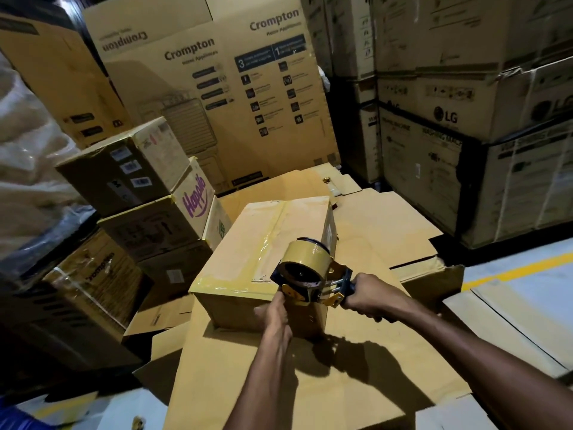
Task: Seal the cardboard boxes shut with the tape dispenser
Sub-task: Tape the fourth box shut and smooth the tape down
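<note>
Left hand [274, 315], right hand [369, 295], forearms: all bare.

A yellow floor line [511, 270] runs beside flattened cardboard sheets [387, 218].

Warehouse bay, dim, hard shadows.
- Rear: tall Crompton carton [217, 88].
- Right: LG cartons [449, 113], stacked, some strapped.
- Left: small-box stack incl. Happilo box [195, 197]; plastic-wrapped goods [24, 150] at far left.
- Floor: flattened cardboard sheets [387, 228] over pale grey floor [527, 252] w/ yellow line [511, 271], right side.
</note>
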A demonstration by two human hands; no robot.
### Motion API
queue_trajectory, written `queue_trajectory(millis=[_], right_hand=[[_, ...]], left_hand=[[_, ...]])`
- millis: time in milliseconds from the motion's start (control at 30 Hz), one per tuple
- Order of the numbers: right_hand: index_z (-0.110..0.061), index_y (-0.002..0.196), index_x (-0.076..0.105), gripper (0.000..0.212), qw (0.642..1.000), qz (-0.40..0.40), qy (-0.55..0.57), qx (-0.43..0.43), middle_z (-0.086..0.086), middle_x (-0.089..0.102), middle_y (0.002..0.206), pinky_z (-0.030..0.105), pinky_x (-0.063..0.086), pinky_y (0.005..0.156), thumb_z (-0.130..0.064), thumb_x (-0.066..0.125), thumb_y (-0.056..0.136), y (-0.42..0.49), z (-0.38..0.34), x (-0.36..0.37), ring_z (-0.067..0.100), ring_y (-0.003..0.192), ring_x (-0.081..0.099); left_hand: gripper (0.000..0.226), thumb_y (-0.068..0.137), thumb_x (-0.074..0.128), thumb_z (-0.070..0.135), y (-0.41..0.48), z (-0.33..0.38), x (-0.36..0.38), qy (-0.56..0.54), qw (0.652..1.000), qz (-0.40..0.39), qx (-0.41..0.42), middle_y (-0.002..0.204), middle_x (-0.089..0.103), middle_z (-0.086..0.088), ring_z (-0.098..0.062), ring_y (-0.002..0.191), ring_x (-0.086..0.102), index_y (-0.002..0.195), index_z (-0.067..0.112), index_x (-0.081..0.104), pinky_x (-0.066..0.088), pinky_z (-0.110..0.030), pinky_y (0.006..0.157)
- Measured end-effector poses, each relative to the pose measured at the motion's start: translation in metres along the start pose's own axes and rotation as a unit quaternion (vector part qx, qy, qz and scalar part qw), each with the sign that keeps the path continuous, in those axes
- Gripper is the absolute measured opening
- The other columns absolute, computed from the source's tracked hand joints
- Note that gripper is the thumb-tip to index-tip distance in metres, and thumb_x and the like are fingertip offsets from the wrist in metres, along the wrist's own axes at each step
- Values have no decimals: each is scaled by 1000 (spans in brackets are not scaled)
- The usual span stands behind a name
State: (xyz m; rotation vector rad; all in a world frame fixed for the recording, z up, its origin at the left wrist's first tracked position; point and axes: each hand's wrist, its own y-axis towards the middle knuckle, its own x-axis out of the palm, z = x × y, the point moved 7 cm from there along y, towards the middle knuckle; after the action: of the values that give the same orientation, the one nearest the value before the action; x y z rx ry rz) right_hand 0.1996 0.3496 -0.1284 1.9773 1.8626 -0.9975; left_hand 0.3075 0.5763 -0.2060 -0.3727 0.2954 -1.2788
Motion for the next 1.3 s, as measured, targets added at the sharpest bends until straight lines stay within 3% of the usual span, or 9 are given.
queue_trajectory(millis=[233, 433, 533, 667, 800, 933, 1033, 1200, 1300], right_hand=[[-25, 74, 55, 24, 1000, 19, -13, -11, -4, 54, 65, 18, 37, 36, -23, 63, 97, -13, 4, 5, 12, 48, 48], [-13, 88, 69, 12, 998, 50, 12, 27, 3, 70, 80, 26, 53, 49, -25, 67, 91, -24, 46, 3, 19, 62, 65], [-19, 81, 65, 12, 997, 64, -3, 32, -3, 68, 80, 19, 44, 46, -22, 66, 93, -35, 67, 6, 14, 65, 66], [-19, 78, 59, 15, 997, 74, 8, 36, -3, 64, 76, 17, 41, 43, -16, 65, 91, -35, 77, 24, 10, 60, 59], [-16, 78, 62, 14, 995, 68, 66, 20, -1, 64, 74, 23, 48, 52, -15, 64, 91, -29, 70, 45, 10, 59, 58], [-18, 81, 67, 18, 971, 24, 228, 70, -1, 60, 61, 27, 43, 44, -34, 67, 87, -29, 78, 69, 16, 47, 52], [-13, 76, 62, 13, 929, -42, 341, 136, 0, 49, 56, 27, 35, 47, -21, 69, 84, -31, 92, 87, 16, 43, 40], [-14, 76, 62, 16, 920, -62, 345, 178, 1, 49, 60, 25, 36, 48, -19, 67, 90, -27, 128, 90, 13, 46, 40], [-17, 66, 54, 27, 884, -43, 413, 215, 1, 45, 59, 25, 31, 45, -13, 60, 93, -20, 147, 91, 14, 45, 35]], left_hand=[[32, 75, 87, 20, -3, 3, -5, -3, 999, 39, -6, 96, 76, -20, -31, 85, 75, 87, 1, 65, 64, -52, 78], [101, 49, 104, 37, -3, 4, 3, -61, 997, 3, -40, 107, 68, -23, -42, 87, 72, 125, -1, 51, 61, -64, 65], [125, 39, 105, 44, 1, 4, 4, -38, 998, 3, -42, 120, 66, -23, -41, 94, 70, 142, 2, 46, 59, -67, 66], [106, 52, 100, 51, 4, 3, 2, -1, 1000, 7, -26, 111, 71, -22, -32, 85, 71, 134, 2, 55, 64, -51, 63], [93, 53, 96, 59, 10, -2, 4, 12, 998, -36, -47, 101, 74, -19, -33, 89, 73, 121, 5, 63, 63, -51, 75], [66, 68, 87, 60, 9, -2, 9, 29, 996, -76, -43, 99, 70, -18, -24, 76, 61, 112, 14, 69, 40, -32, 56], [56, 70, 85, 61, 6, 0, 9, 40, 996, -77, -35, 87, 67, -17, -23, 69, 57, 102, 17, 70, 35, -31, 54], [65, 66, 87, 61, 5, 4, 4, 32, 996, -71, -32, 94, 69, -15, -22, 69, 61, 111, 20, 67, 38, -30, 53], [86, 56, 89, 67, 10, 2, 1, 23, 998, -57, -23, 94, 71, -16, -21, 66, 61, 118, 12, 65, 38, -29, 50]])
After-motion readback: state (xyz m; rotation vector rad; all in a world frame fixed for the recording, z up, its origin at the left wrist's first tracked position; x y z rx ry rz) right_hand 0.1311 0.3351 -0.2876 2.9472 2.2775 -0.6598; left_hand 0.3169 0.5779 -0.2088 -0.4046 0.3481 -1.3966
